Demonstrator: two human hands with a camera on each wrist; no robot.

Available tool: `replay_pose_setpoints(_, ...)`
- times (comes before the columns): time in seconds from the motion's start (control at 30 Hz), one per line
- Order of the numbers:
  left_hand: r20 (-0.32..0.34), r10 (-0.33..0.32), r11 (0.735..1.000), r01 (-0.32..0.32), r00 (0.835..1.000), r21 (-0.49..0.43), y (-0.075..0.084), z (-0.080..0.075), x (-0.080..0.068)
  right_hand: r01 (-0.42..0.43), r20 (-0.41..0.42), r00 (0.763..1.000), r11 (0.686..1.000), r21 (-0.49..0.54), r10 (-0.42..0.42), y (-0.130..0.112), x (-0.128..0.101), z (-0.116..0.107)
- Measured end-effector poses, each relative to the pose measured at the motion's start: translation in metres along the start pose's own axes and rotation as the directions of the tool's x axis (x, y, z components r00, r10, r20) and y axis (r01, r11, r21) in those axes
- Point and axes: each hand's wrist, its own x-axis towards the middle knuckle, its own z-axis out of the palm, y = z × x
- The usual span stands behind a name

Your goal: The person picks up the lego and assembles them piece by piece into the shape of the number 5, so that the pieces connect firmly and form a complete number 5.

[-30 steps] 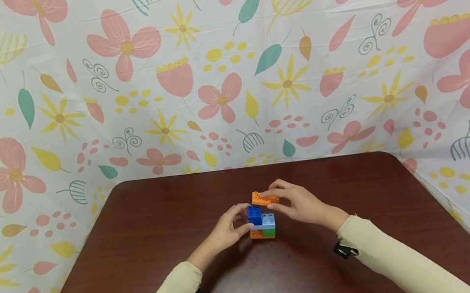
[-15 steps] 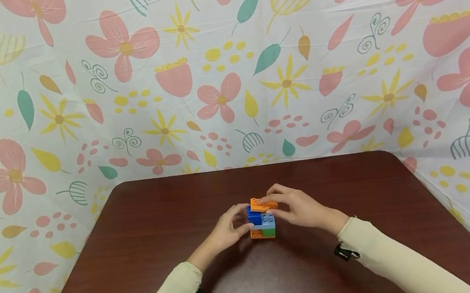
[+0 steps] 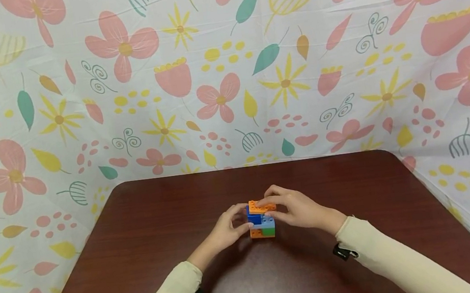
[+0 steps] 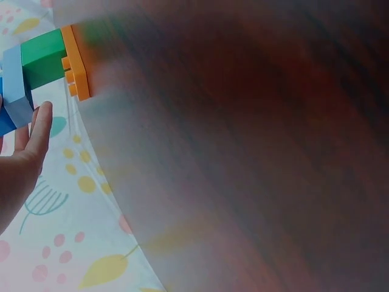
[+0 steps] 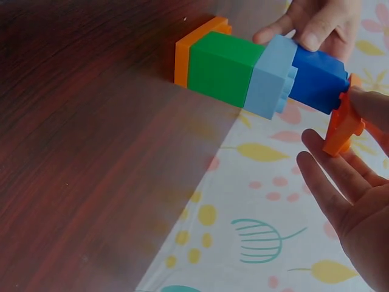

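While the left hand (image 3: 228,229) steadies the small brick stack (image 3: 262,226) near the middle of the table (image 3: 149,237), fingers curled against its blue side, the right hand (image 3: 297,210) pinches a flat orange plate (image 3: 261,206) over the stack's top. To seat it well, I would square the plate's edges with the blue brick (image 5: 316,76) and light blue brick (image 5: 273,76) beneath, then press straight down evenly, keeping the stack braced so it cannot tip.

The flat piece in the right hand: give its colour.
Orange; the flat piece shows best in the right wrist view.
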Motion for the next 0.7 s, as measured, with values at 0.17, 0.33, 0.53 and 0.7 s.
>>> replay_pose_setpoints(0.17, -0.007, -0.033, 0.999, 0.033, 0.999, -0.041, 0.0, 0.001, -0.001, 0.027, 0.005, 1.0, 1.0, -0.01, -0.027, -0.001, 0.002, 0.0)
replay_pose_setpoints(0.33, -0.023, -0.048, 0.995, 0.046, 0.999, -0.089, -0.001, 0.002, -0.001, 0.022, 0.026, 0.999, 1.0, -0.012, -0.021, -0.003, 0.004, 0.0)
replay_pose_setpoints(0.53, -0.019, -0.073, 0.988, 0.069, 0.997, -0.14, 0.016, -0.001, -0.005, -0.009, 0.062, 0.998, 1.0, -0.015, 0.01, -0.005, 0.006, -0.002)
replay_pose_setpoints(0.7, -0.004, -0.091, 0.984, 0.089, 0.996, -0.156, 0.035, -0.005, -0.009, -0.014, 0.092, 0.996, 1.0, -0.023, 0.016, -0.01, 0.009, -0.006)
